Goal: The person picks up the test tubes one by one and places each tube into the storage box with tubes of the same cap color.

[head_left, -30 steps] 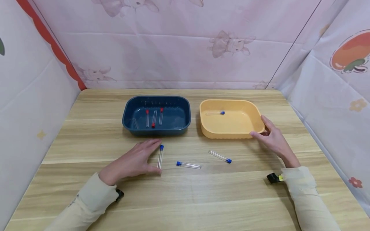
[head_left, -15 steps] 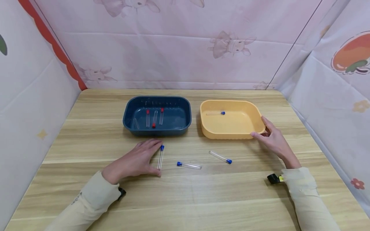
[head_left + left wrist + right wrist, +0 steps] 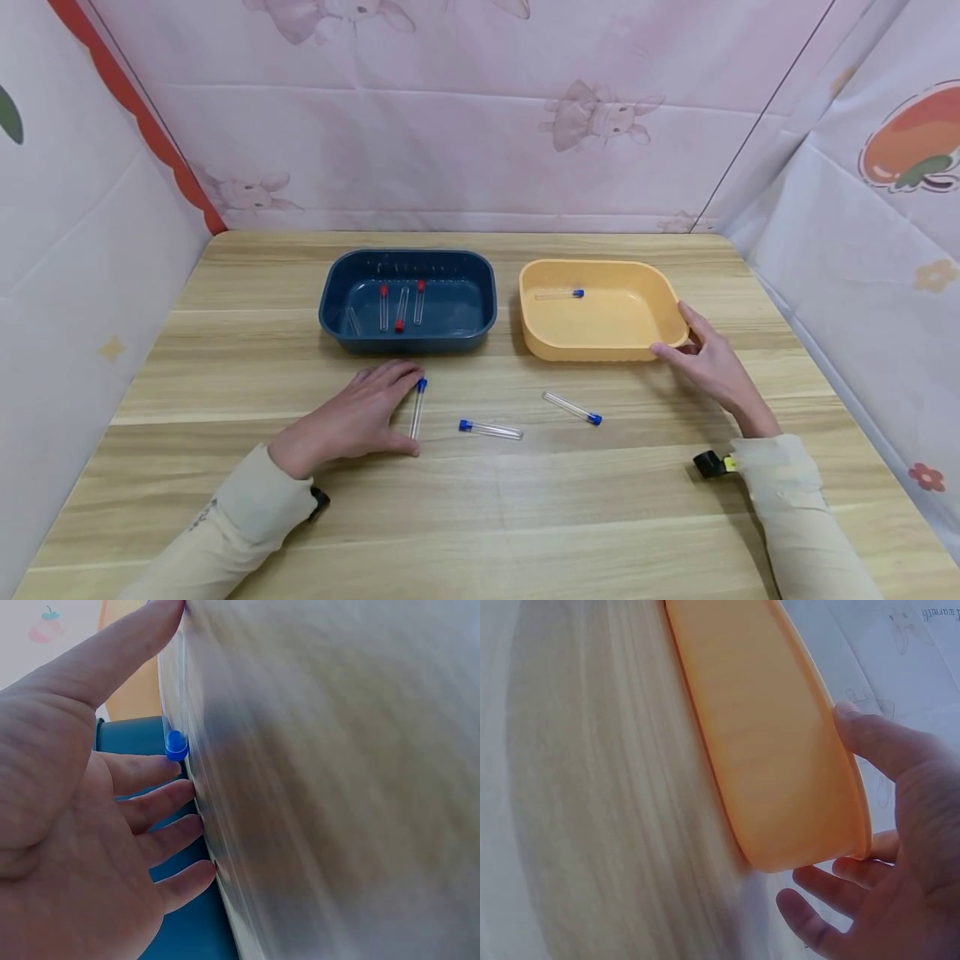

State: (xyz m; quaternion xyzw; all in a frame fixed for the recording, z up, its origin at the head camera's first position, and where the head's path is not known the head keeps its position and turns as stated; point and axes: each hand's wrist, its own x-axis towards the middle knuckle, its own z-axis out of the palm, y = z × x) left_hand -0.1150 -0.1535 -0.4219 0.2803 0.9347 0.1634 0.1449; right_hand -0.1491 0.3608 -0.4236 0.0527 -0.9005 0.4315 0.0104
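Note:
My left hand [image 3: 345, 421] spans a blue-capped clear test tube [image 3: 417, 411] on the table, index finger at the cap and thumb at the far end. In the left wrist view, the blue cap [image 3: 176, 745] meets the index fingertip, while the other fingers spread below it. My right hand [image 3: 708, 358] holds the yellow basin [image 3: 588, 352] at its near right corner, the thumb [image 3: 847, 712] on the rim and fingers under the side. Two more blue-capped test tubes, one in the middle [image 3: 491, 430] and one to its right [image 3: 572, 407], lie on the table.
A dark blue basin [image 3: 408, 342] stands left of the yellow one and holds three red-capped test tubes [image 3: 384, 308]. One blue-capped tube [image 3: 558, 295] lies in the yellow basin. Printed cloth walls [image 3: 450, 150] close off the back and sides of the wooden table [image 3: 525, 517].
The left thumb has drawn in slightly at the tube's end, and the cap has shifted a hair to the right. The right hand and both basins have stayed put.

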